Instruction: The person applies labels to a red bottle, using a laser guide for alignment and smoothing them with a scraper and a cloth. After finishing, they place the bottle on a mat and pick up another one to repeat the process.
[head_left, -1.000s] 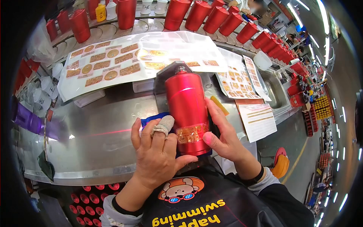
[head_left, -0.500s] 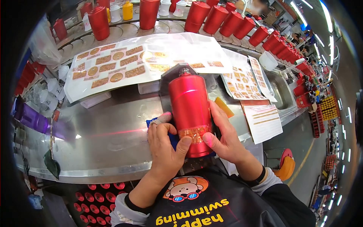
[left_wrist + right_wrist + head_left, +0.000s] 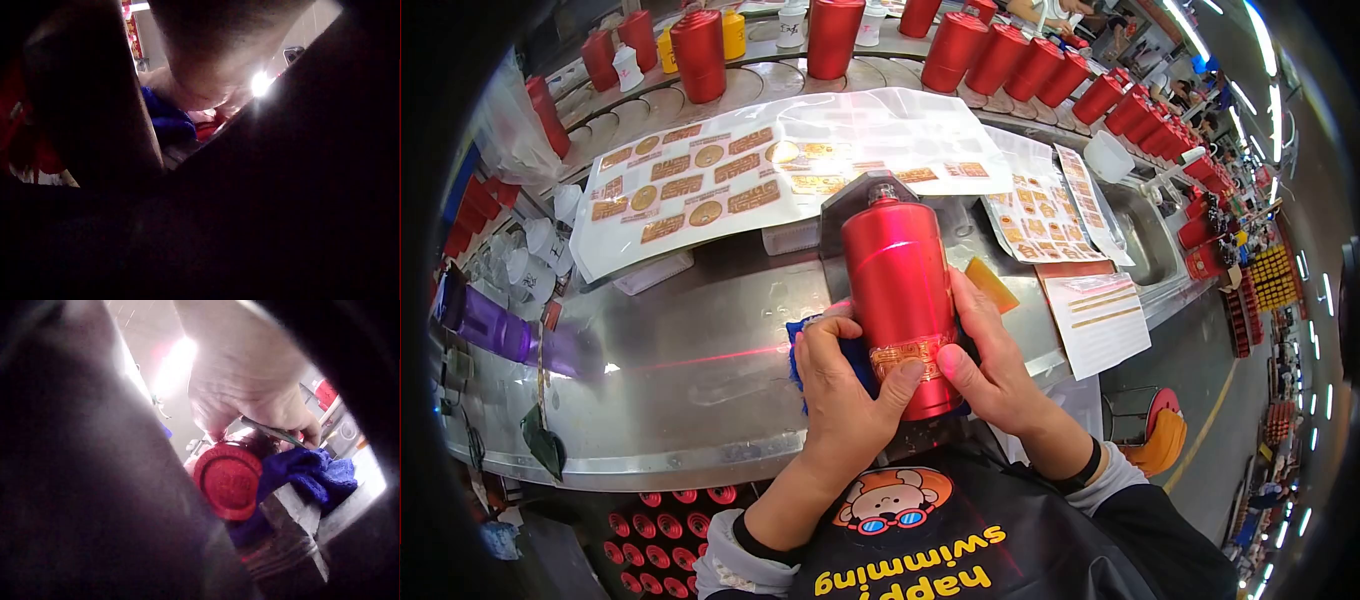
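Observation:
A glossy red bottle lies with its neck pointing away from the body, on a dark holder, with a blue cloth under its left side. Around its lower part runs a gold patterned band. My left hand holds the bottle's left side, thumb on the band, other fingers bent beside it. My right hand grips the right side, thumb at the band's right end. In the right wrist view the bottle's round red base shows next to the blue cloth. The left wrist view is mostly dark.
Sheets of gold decals lie beyond the bottle, with more decal sheets at the right. A yellow piece is near my right hand. Red bottles line the track behind. A sink is at right, a purple object at left.
My left hand has come in from the bottle's left side, its thumb moving up onto the gold band. The right hand keeps its hold. Bottles on the track have shifted right in view.

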`<state>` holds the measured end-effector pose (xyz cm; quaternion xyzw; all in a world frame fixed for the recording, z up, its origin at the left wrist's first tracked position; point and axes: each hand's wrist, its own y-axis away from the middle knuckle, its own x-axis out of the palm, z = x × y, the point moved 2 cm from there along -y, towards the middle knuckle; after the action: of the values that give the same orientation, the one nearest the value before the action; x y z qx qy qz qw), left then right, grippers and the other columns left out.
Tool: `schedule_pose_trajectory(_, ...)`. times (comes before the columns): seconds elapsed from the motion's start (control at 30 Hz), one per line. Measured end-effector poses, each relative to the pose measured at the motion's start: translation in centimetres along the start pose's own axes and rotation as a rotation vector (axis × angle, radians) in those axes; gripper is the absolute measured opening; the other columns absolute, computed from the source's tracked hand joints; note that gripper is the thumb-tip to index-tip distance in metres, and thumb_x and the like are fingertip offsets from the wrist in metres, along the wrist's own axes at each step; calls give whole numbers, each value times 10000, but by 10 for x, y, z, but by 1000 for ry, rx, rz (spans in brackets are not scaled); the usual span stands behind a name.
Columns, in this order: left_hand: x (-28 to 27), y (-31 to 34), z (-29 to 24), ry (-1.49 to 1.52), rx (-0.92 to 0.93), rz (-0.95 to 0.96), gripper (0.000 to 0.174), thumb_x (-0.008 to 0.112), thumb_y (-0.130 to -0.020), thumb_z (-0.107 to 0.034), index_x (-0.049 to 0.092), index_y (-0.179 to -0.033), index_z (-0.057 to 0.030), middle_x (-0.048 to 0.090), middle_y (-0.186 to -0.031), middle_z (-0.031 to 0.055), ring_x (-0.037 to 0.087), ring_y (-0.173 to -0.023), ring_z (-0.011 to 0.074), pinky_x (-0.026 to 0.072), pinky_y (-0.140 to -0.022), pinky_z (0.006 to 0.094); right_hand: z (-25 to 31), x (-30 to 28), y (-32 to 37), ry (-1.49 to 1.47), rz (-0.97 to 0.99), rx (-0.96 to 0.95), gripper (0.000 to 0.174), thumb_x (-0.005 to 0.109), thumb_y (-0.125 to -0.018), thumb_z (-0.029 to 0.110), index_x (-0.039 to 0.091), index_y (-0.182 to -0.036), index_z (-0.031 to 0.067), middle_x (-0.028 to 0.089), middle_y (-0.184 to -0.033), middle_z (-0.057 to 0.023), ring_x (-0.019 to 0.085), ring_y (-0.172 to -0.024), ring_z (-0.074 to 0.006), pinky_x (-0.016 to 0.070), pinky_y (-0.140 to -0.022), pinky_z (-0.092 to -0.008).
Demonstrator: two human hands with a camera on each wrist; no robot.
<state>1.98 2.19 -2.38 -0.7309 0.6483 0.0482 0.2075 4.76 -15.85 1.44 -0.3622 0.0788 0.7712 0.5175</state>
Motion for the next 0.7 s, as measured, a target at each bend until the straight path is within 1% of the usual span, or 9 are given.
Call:
schedule_pose_trajectory(0.1,1,0,5,41,5,23,667,734,-840,-448,351,-1168,-11,447,-1238,202,452,-1169,279,365,-1016,404,0,1,0,-1,-9,7,755,574,-961,310,213,-1478,-105,316,-1484,-292,323,-1370,-401,233,-1138,-442)
schedule_pose_trajectory(0.2,3,1,9,83,15,28,672,744,-834,-436,347,-1172,-11,435,-1248,206,454,-1160,280,359,-1023,400,1,1,0,-4,-12,12,762,583,-955,313,215,-1478,-104,318,-1483,-291,317,-1374,-402,232,-1139,-442)
schedule_pose_trajectory(0.3,0,0,7,51,30,42,672,738,-841,-434,343,-1177,-7,435,-1238,207,449,-1165,278,358,-1026,401,0,1,0,7,-10,6,772,592,-949,316,217,-1479,-101,320,-1483,-289,316,-1375,-404,231,-1140,-441)
schedule_pose_trajectory(0.4,-4,0,4,11,58,63,659,738,-846,-418,342,-1189,-18,435,-1241,177,446,-1158,253,345,-1035,386,-2,1,1,20,-10,-5,755,582,-957,308,221,-1478,-101,319,-1483,-289,319,-1376,-399,229,-1142,-442)
schedule_pose_trajectory(0.5,-1,1,14,355,35,16,544,706,-861,-370,423,-1149,-4,475,-1221,189,450,-1141,308,334,-1020,421,-1,1,0,-15,-13,-6,731,563,-970,302,225,-1476,-102,319,-1485,-285,320,-1379,-394,230,-1142,-437)
schedule_pose_trajectory(0.6,-5,7,21,579,-111,18,382,603,-946,-293,466,-1158,-6,502,-1276,196,470,-1188,293,329,-1048,399,2,1,0,-26,-12,4,712,547,-981,301,229,-1475,-101,319,-1487,-279,314,-1385,-387,229,-1145,-431)
schedule_pose_trajectory(0.63,-5,9,23,399,-64,0,316,527,-987,-238,500,-1173,16,534,-1262,205,502,-1180,308,345,-1038,397,2,1,0,-28,-10,11,712,547,-981,303,228,-1476,-99,320,-1487,-278,312,-1388,-386,228,-1146,-429)
schedule_pose_trajectory(0.7,-9,13,17,315,-37,4,328,533,-981,-234,503,-1188,18,530,-1278,214,503,-1179,328,347,-1038,404,0,1,1,-31,-7,19,713,546,-982,308,228,-1477,-96,321,-1487,-275,307,-1393,-383,226,-1147,-427)
